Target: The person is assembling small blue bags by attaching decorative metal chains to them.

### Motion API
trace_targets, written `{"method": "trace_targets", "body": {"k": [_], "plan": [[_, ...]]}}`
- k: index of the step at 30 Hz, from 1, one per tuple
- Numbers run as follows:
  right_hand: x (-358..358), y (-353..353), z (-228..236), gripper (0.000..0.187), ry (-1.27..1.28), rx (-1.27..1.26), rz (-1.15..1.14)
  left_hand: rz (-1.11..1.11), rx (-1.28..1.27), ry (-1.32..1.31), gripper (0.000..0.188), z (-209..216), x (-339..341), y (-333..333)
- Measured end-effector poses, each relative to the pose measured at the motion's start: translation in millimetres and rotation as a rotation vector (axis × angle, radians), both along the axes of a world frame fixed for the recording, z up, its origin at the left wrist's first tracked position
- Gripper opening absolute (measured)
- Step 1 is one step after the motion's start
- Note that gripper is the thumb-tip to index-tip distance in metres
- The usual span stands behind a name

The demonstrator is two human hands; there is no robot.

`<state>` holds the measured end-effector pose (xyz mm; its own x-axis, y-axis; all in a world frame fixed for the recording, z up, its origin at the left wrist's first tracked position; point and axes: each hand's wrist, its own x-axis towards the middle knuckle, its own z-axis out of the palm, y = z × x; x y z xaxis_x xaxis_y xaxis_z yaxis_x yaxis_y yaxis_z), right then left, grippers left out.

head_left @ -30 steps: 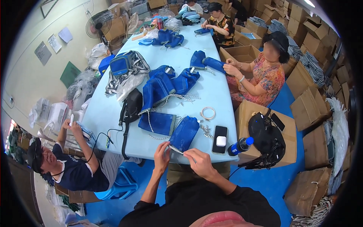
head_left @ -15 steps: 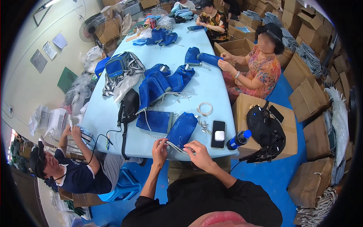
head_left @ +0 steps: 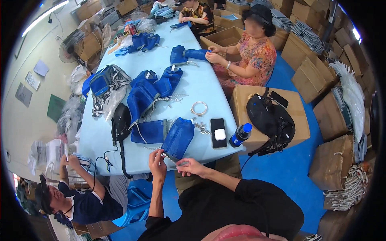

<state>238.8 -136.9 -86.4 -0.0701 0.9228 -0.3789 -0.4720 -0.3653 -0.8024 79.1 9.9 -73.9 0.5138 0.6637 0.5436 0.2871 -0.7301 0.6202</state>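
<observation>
A black pouch is noted at the left of the light blue table. The left hand and the right hand, close together, are both pinched on the near end of the blue fabric bag. The bag's long axis runs away from the person, tilted slightly rightward. A black phone and a blue-capped bottle are recorded to the right.

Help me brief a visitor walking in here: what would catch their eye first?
Most striking is the long pale blue table strewn with dark blue fabric pouches, a heap of them at its middle. At the near edge, the left hand and right hand work at the end of one blue pouch, with a black phone and a blue-capped bottle to its right. Brown cartons crowd the blue floor on the right.
</observation>
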Motion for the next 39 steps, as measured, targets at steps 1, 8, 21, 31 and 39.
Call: {"method": "trace_targets", "body": {"k": [1, 8, 21, 31, 39], "plan": [[-1.6, 1.6, 1.0, 0.042, -0.002, -0.027, -0.06, -0.009, 0.003, 0.003, 0.058, 5.2, 3.0, -0.5], [-15.6, 10.3, -11.6, 0.033, -0.132, 0.122, -0.143, -0.064, 0.129, 0.008, 0.057, 29.3, 11.2, -9.2], [5.9, -3.2, 29.6, 0.026, -0.114, 0.12, -0.111, 0.029, 0.219, 0.087, 0.04, 37.2, 7.4, 10.2], [31.8, -15.9, 70.7, 0.025, -0.206, 0.09, -0.027, -0.1, 0.588, 0.153, 0.032, 99.3, 10.8, 31.9], [37.0, -27.0, 54.9, 0.028, -0.636, 0.3, -0.242, -0.087, 0.313, 0.098, 0.041, 67.5, 32.6, 1.1]]}}
